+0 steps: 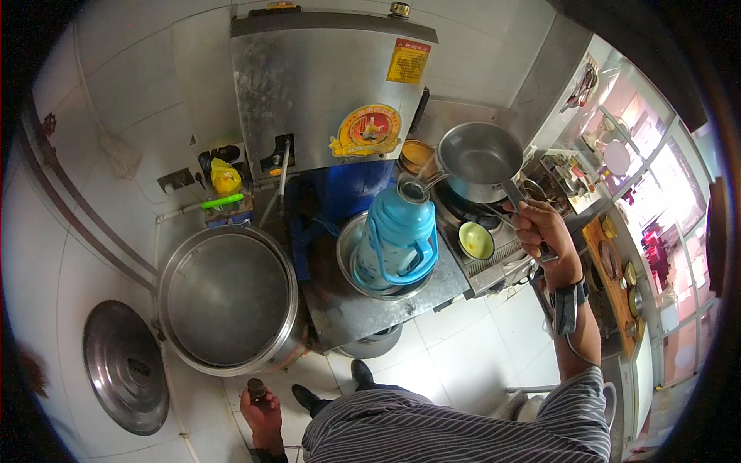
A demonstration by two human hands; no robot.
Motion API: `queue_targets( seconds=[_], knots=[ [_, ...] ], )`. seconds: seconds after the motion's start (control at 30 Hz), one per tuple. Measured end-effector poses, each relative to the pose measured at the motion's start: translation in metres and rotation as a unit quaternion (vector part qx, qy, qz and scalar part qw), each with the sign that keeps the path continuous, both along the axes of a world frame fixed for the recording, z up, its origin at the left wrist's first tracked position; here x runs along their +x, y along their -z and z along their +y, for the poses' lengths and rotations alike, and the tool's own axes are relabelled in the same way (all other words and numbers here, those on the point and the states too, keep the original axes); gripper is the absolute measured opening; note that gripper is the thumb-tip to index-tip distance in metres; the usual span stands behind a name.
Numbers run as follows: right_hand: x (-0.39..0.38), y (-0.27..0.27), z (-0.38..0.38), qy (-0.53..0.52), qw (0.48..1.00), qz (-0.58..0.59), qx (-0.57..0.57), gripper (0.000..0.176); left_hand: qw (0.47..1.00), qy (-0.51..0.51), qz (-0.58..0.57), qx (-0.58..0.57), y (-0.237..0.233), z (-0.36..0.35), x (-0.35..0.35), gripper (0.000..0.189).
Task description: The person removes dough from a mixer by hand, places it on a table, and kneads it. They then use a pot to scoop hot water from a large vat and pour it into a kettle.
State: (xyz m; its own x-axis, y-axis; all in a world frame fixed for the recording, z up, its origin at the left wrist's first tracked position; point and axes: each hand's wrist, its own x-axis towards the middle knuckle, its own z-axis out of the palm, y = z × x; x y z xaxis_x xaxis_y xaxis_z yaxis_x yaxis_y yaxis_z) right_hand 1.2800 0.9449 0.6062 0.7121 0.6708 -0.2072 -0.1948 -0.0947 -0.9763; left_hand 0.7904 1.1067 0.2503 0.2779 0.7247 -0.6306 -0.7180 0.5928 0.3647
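Observation:
My right hand (538, 230) is wrapped round the handle of a metal saucepan (480, 154). The pan is tipped, its spout at the open mouth of a light blue thermos (397, 239). That thermos stands in a metal basin (349, 235) on a steel surface. At the lower left my left hand (261, 415) holds a small dark round stopper (256, 387) with its fingers closed round it. Left of the thermos is a large round pot (287, 270), open at the top, with greyish contents that look steamy.
A large metal lid (126, 366) leans at the left wall. Behind the thermos stands a steel cabinet (309, 85) with stickers. A green-yellow bowl (475, 241) sits by the stove (498, 258). On the right is a wooden shelf (610, 262) with dishes.

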Motion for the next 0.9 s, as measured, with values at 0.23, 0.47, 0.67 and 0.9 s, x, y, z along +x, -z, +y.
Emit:
queue_targets(
  seconds=[0.23, 0.47, 0.67, 0.9],
  knots=[
    [0.001, -0.003, 0.001, -0.003, 1.000, -0.008, -0.007, 0.022, 1.000, -0.002, 0.008, -0.014, 0.004, 0.001, -0.001, 0.030],
    [-0.005, -0.009, 0.004, 0.003, 1.000, -0.007, -0.008, 0.023, 1.000, 0.006, 0.011, -0.009, 0.002, 0.000, -0.002, 0.032],
    [0.001, -0.009, 0.002, -0.008, 0.999, -0.035, -0.024, 0.022, 1.000, 0.000, 0.015, -0.021, 0.000, 0.001, -0.001, 0.032],
    [-0.002, -0.013, 0.003, -0.008, 0.999, -0.037, -0.031, 0.022, 1.000, 0.005, -0.001, -0.012, 0.015, 0.003, -0.008, 0.032]
  ],
)
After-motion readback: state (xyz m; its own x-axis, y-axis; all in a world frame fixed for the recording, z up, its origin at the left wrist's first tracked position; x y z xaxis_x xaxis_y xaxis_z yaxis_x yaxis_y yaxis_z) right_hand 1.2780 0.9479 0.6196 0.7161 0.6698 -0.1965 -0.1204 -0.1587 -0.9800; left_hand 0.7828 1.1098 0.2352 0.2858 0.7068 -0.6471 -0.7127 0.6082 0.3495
